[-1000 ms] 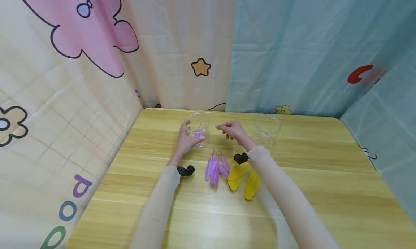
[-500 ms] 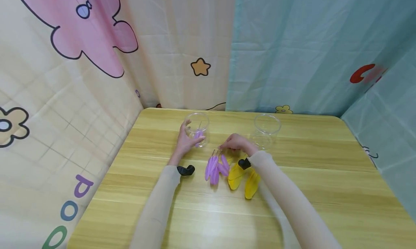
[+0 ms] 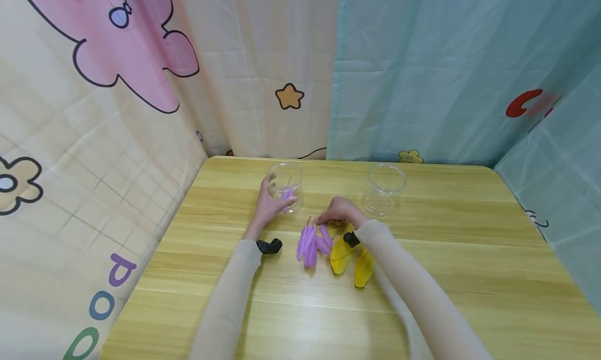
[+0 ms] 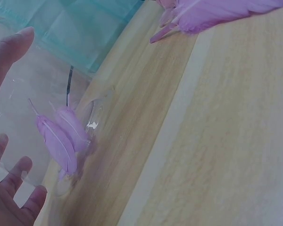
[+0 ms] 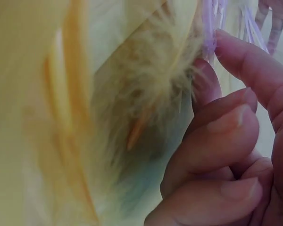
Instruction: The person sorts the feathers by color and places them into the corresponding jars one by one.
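Note:
My left hand (image 3: pixel 268 204) curves its thumb and fingers around a clear cup (image 3: pixel 295 185) at the back left of the table. Inside that cup stand purple feathers (image 4: pixel 59 141), seen through its wall in the left wrist view. My right hand (image 3: pixel 343 211) is low over a small heap of purple feathers (image 3: pixel 307 248), at their quill end. In the right wrist view its thumb and index finger pinch a purple feather (image 5: pixel 209 33) by the quill, and the other fingers are curled. Yellow feathers (image 3: pixel 341 255) lie under and beside the right wrist.
A second clear cup (image 3: pixel 382 195) stands at the back right of the wooden table (image 3: pixel 300 318). Another yellow feather (image 3: pixel 364 268) lies nearer the front. Printed curtains (image 3: pixel 253 88) hang behind the table and at both sides.
My right hand has come down from beside the left cup, toward me, onto the quills of the purple heap. My left hand stays at its cup.

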`<move>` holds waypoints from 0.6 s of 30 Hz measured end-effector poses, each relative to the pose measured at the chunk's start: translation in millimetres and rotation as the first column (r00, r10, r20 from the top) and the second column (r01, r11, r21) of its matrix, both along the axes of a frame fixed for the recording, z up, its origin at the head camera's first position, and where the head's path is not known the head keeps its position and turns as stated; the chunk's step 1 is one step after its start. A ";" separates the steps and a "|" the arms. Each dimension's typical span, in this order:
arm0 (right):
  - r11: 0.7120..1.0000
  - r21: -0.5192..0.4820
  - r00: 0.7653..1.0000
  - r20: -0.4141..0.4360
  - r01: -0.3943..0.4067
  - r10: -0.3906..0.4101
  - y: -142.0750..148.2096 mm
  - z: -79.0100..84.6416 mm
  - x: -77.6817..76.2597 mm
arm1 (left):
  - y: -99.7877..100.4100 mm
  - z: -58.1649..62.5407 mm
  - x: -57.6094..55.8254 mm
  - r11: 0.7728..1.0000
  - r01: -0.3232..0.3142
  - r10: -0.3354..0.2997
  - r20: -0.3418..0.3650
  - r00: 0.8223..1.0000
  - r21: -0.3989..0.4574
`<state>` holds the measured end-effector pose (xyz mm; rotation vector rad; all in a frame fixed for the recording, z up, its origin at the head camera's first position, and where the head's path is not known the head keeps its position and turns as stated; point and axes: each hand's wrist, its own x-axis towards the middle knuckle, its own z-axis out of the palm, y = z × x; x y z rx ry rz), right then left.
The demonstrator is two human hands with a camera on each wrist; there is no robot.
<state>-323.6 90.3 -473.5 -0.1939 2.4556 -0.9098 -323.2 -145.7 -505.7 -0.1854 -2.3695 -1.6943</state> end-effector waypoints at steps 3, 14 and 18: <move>1.000 -0.015 1.000 -0.005 0.010 -0.010 -1.7 -1.5 0.8 | 0.1 -0.1 0.0 1.000 0.003 -0.003 0.000 1.000 -0.005; 0.995 -0.053 0.996 0.044 0.080 -0.077 -4.6 -5.0 3.4 | 0.9 0.2 -0.1 1.000 -0.011 0.011 0.016 1.000 -0.008; 0.992 -0.085 0.994 0.071 0.090 -0.084 -4.6 -5.0 3.8 | 1.8 0.9 0.2 1.000 -0.015 0.016 0.017 1.000 -0.006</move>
